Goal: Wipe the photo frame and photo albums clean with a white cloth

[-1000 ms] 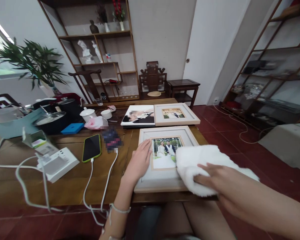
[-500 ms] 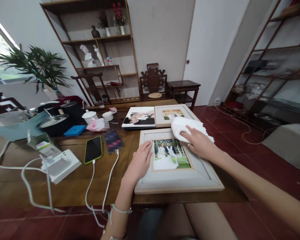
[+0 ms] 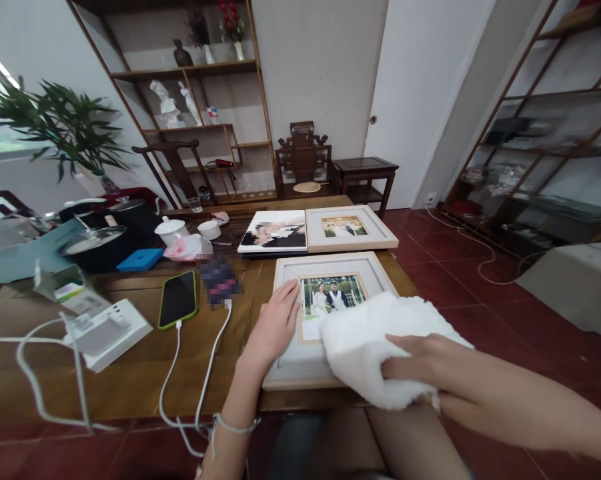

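A white-framed photo (image 3: 325, 270) lies flat at the table's near edge. My left hand (image 3: 275, 323) rests flat on the frame's left side, fingers stretched out. My right hand (image 3: 420, 363) presses a fluffy white cloth (image 3: 360, 340) onto the frame's lower right part, fingers laid over the cloth. The cloth hides the frame's near right corner and part of the picture.
Beyond lie a second framed photo (image 3: 350, 228) and a photo album (image 3: 275, 232). Left of the frame lie a phone in a green case (image 3: 179, 299) with a white cable, a white box (image 3: 105, 331), pots (image 3: 95, 243) and cups. The wooden table's (image 3: 130, 380) edge runs just under the frame.
My right hand has swept the cloth from the frame's far right corner down to its near right part. The left hand stayed put on the frame.
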A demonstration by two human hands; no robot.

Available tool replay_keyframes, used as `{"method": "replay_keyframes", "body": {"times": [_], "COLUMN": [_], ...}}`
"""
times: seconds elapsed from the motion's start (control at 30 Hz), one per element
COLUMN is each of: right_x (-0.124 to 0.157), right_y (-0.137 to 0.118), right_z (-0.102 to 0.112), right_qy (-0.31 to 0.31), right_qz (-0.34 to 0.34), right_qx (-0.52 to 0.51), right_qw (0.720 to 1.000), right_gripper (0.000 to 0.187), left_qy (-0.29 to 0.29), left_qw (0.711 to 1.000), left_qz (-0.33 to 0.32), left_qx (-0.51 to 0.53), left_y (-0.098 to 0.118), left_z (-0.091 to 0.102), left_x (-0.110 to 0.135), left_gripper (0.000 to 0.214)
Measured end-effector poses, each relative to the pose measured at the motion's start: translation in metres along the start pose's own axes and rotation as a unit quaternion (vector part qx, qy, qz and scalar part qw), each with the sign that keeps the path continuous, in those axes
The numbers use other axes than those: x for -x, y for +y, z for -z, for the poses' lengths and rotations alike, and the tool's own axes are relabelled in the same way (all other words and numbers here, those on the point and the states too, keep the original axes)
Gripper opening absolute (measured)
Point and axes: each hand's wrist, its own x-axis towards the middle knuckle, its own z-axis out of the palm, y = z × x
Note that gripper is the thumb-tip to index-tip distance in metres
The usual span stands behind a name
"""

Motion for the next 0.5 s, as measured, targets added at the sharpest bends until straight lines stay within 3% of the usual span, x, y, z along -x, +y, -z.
{"method": "replay_keyframes", "body": {"times": [0.1,0.23,0.37,0.5], "right_x": [0.000,-0.028,-0.071,-0.105], "right_y": [0.007,0.036,0.072,0.091], "right_z": [-0.002,-0.005,0.002,0.005], "right_qy": [-0.010,0.066,0.176,0.230], "right_qz": [-0.004,0.009,-0.024,-0.020], "right_qx": [-0.011,0.088,0.233,0.309], "right_qw": [1.000,0.994,0.956,0.923], "right_gripper": [0.061,0.068,0.064,0.059], "left_qy": [-0.002,-0.001,-0.001,-0.002], "left_qw": [1.000,1.000,1.000,1.000], "left_qz": [0.000,0.000,0.000,0.001], "left_qx": [-0.002,0.005,0.012,0.012], "left_y": [0.000,-0.001,0.000,0.001], "left_z": [0.000,0.001,0.002,0.004], "left_x": [0.000,0.000,0.000,0.000], "left_gripper": [0.042,0.042,0.042,0.042]}}
